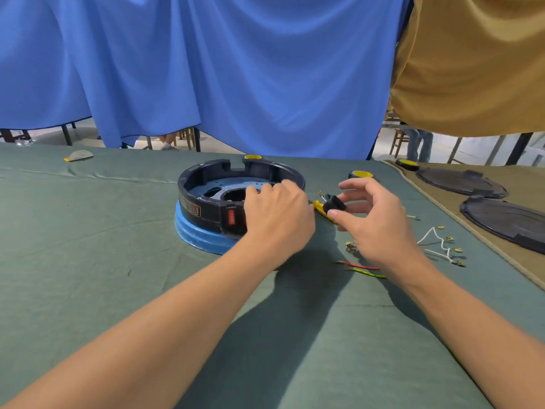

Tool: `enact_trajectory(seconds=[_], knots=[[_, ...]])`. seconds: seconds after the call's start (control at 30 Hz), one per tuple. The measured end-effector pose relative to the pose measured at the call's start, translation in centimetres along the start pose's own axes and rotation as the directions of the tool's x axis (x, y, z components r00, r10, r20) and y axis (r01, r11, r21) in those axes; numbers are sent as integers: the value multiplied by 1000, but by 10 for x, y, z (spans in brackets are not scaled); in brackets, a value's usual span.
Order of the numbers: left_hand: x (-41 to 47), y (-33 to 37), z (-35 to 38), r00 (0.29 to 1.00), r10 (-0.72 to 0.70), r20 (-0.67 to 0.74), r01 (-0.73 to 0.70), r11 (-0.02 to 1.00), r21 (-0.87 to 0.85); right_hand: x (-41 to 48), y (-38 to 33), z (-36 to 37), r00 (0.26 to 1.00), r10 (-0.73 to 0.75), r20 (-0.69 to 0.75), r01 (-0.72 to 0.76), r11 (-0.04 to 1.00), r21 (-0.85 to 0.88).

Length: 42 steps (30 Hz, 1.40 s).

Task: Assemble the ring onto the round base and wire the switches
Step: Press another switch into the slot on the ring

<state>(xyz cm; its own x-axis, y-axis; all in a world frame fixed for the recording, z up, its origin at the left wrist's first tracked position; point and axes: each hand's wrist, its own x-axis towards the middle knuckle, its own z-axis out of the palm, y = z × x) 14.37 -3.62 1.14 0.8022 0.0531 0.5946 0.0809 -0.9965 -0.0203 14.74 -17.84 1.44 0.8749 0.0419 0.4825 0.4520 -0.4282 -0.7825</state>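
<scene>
A black ring [206, 184] sits on top of a blue round base [194, 231] in the middle of the green table cloth. A red switch [231, 217] is set in the ring's front wall. My left hand [277, 214] grips the ring's near right rim, fingers curled over the edge. Just right of it, my right hand [374, 219] pinches a small black switch [334, 204] between thumb and fingers. A yellow-handled tool [320, 208] lies under that switch.
White wires with brass terminals [439, 243] and a red and a yellow-green wire [364, 268] lie at the right. A yellow-topped part [361, 174] stands behind my right hand. Two black discs [501, 219] rest on a tan cloth at far right.
</scene>
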Motion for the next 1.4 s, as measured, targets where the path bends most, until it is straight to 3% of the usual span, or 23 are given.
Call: enact_trajectory(seconds=[0.07, 0.23, 0.47, 0.57, 0.7, 0.83, 0.9, 1.07, 1.17, 1.27, 1.33, 1.4], knots=[[-7, -2, 3, 999, 22, -34, -20, 999, 41, -1, 2, 0, 1000, -22, 15, 23, 999, -38], [-11, -32, 4, 981, 134, -144, -146, 986, -78, -3, 6, -2, 992, -118, 52, 125, 975, -185], [-21, -110, -2, 951, 238, -199, -287, 917, -277, -6, 6, 2, 984, -172, 53, 179, 967, -180], [-17, -111, -14, 962, 177, -207, -209, 967, -145, -6, 6, 5, 984, -176, 17, 176, 978, -115], [-1, -51, -20, 983, 99, -157, -106, 994, -37, -4, 7, 9, 994, -101, -30, 102, 994, 28], [18, -1, -2, 999, -37, 32, 39, 997, -60, -6, 9, 7, 996, -85, -13, 86, 989, 118], [20, 3, 8, 996, -63, 61, 61, 998, 34, -7, 9, 7, 994, -107, -22, 109, 985, 132], [4, -18, 13, 985, 163, -63, -146, 966, 215, -5, 11, 7, 995, -95, 19, 94, 994, 53], [-7, -53, 11, 932, 300, -206, -274, 951, 143, -4, 12, 6, 996, -64, 57, 62, 997, 38], [-17, -94, 3, 835, 434, -338, -454, 891, 20, -4, 10, 6, 996, -66, 60, 64, 997, 35], [-20, -103, -5, 827, 442, -347, -474, 881, -8, -3, 8, 9, 995, -90, 48, 88, 996, 34], [-18, -91, -15, 898, 303, -320, -336, 940, -53, -5, 6, 13, 986, -163, 19, 163, 987, -1]])
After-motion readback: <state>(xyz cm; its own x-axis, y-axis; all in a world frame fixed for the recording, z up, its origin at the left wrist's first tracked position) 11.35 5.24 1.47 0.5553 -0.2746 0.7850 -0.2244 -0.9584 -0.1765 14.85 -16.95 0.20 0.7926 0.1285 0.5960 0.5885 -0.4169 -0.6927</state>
